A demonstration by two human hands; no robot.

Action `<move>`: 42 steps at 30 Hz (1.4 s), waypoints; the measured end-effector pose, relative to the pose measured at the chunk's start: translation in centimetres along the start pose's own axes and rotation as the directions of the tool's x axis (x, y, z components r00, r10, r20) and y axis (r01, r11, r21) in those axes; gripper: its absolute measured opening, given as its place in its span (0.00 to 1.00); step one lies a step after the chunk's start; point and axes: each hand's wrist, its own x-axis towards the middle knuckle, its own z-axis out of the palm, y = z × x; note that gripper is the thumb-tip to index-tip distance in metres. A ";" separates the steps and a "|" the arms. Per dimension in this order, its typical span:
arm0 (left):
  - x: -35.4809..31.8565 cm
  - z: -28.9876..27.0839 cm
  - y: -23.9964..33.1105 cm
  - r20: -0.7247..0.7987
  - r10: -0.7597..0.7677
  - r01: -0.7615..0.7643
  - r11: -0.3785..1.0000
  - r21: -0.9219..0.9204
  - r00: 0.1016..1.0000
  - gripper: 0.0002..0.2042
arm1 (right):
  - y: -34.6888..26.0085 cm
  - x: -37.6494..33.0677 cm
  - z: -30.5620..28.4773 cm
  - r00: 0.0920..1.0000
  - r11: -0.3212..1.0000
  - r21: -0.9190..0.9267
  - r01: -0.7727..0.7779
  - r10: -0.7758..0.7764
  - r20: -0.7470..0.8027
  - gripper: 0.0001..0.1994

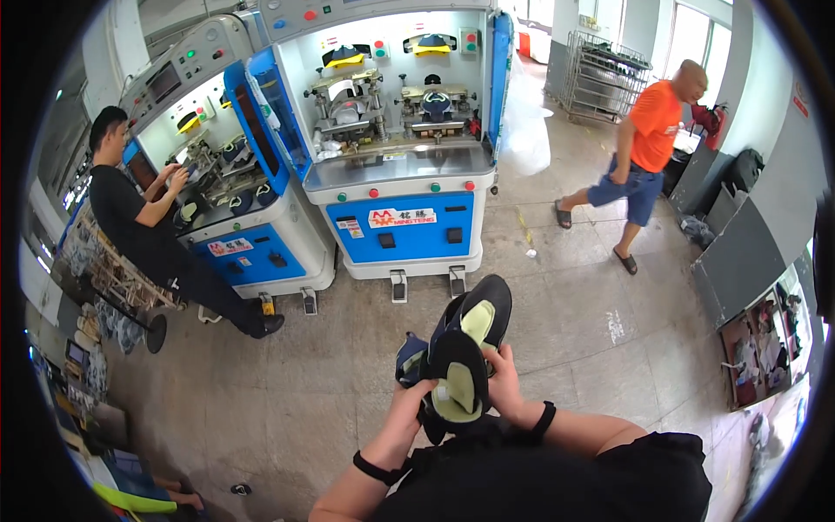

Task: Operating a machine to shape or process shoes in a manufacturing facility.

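A small bunch of black shoe uppers (454, 352) with pale yellow-green lining is held before my body, close to my lap. My left hand (409, 404) closes on the bunch from the left, its thumb on the edge of the nearest upper. On the other side, my right hand (504, 383) grips the same bunch, fingers bent against the lining. Behind the nearest piece another black upper (499, 300) points up and away. A dark blue piece (411, 358) sticks out at the left. Parts of the lower pieces are hidden by my hands.
Ahead stands a blue and white machine (404, 230) with shoe parts on its moulds and foot pedals (398, 285) below. A person in black (130, 200) works at a similar machine on the left. Someone in an orange shirt (654, 126) walks at the right, near a wire rack (600, 78).
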 end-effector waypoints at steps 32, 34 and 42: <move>80.9 -1.5 44.8 0.384 0.200 -0.429 0.530 0.731 0.902 0.59 | 5.5 77.6 35.0 0.861 0.950 0.110 -0.291 0.310 -0.402 0.27; 80.9 -1.7 43.1 0.470 0.317 -0.555 0.284 0.782 0.824 0.61 | 6.1 78.7 34.8 0.867 0.944 0.063 -0.325 0.324 -0.377 0.31; 80.2 -1.0 43.1 0.537 0.350 -0.636 0.314 0.705 0.768 0.58 | 1.9 79.0 28.3 0.904 0.724 -0.541 -0.428 0.335 -0.265 0.29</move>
